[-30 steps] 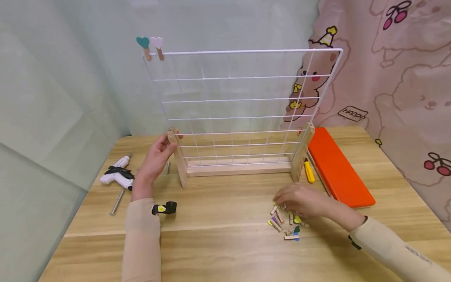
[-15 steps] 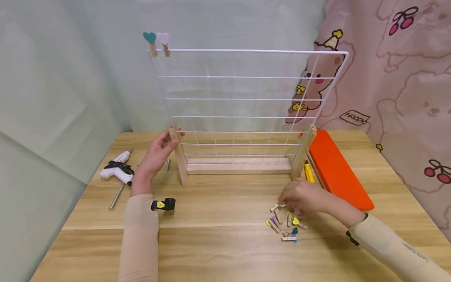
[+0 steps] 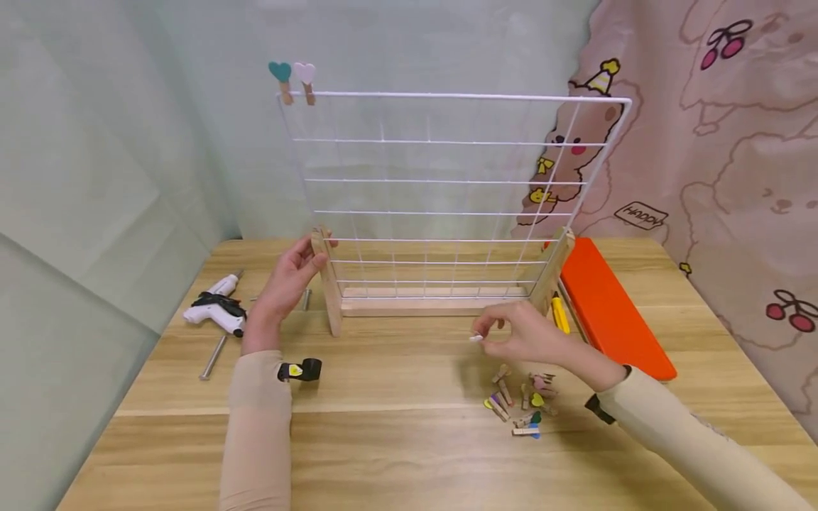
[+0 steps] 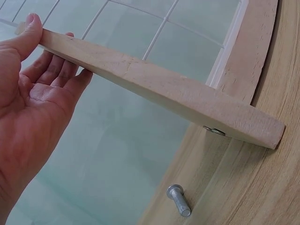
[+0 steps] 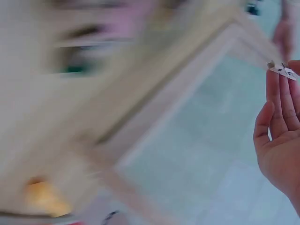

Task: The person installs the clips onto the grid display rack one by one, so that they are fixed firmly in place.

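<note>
In the head view, a white wire grid (image 3: 447, 95) stands upright in a wooden stand (image 3: 434, 307). My left hand (image 3: 282, 287) grips the stand's left post (image 4: 159, 82), thumb on one side and fingers on the other. A mini clothespin with a white decoration (image 5: 283, 71) is pinched in the fingertips of my right hand (image 3: 524, 337), in front of the stand's right part. Its decoration bears dark marks; most of the peg is hidden. Clipped at the grid's top left are a teal heart clothespin (image 3: 280, 72) and a pale pink one (image 3: 304, 74).
Several mini clothespins (image 3: 525, 431) lie in a loose pile below my right hand. A red case (image 3: 613, 312) and a yellow-handled tool (image 3: 560, 314) lie right of the stand. To the left are a white glue gun (image 3: 217, 305) and metal bolts (image 3: 214, 358).
My right hand has lifted from the pile with a white-decorated clothespin and moved left and up toward the grid. The left hand stays on the post; the head view shifts slightly.
</note>
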Tool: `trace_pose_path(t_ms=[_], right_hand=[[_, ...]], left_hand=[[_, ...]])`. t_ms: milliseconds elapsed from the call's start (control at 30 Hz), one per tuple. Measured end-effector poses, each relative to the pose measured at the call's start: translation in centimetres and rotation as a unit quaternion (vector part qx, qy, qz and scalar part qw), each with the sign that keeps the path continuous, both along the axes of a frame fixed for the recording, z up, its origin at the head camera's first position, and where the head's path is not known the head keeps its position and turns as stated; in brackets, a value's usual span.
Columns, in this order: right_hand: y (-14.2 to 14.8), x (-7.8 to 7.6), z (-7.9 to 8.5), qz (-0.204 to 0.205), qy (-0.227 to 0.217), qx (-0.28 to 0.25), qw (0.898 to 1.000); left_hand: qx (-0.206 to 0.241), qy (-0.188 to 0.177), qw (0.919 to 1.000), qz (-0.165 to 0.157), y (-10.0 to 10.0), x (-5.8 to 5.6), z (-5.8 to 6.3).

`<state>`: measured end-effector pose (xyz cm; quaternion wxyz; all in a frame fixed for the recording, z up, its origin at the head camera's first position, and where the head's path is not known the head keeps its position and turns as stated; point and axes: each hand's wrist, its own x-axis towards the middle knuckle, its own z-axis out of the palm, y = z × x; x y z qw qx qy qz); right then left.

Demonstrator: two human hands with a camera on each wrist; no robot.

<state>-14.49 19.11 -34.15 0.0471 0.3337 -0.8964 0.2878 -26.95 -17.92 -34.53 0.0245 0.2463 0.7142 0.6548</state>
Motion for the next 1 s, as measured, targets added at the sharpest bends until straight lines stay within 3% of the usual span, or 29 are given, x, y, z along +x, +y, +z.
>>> trace_pose_path(t_ms=[233, 400, 633, 800, 1000], right_hand=[[-6.3, -2.7, 6.8, 0.021, 0.016, -0.05, 0.998], [-10.4, -4.3, 13.3, 0.005, 0.031, -0.12, 0.992], [-14.2, -4.7, 22.2, -0.016, -0.004, -0.28, 0.96], [-15.9, -6.0, 25.3, -0.064, -0.012, -0.298, 0.953], [-16.1, -7.8, 26.1, -0.074, -0.014, -0.31, 0.948]], left_hand=[[0.004, -0.001, 1.0, 0.001, -0.1, -0.1, 0.1], [0.006, 0.001, 1.0, -0.003, -0.1, -0.3, 0.0], [0.012, 0.003, 0.9999, -0.009, -0.1, -0.4, -0.3], [0.01, 0.0, 0.9999, -0.004, -0.5, -0.3, -0.1], [0.005, -0.003, 0.9999, -0.01, -0.2, -0.3, -0.3]])
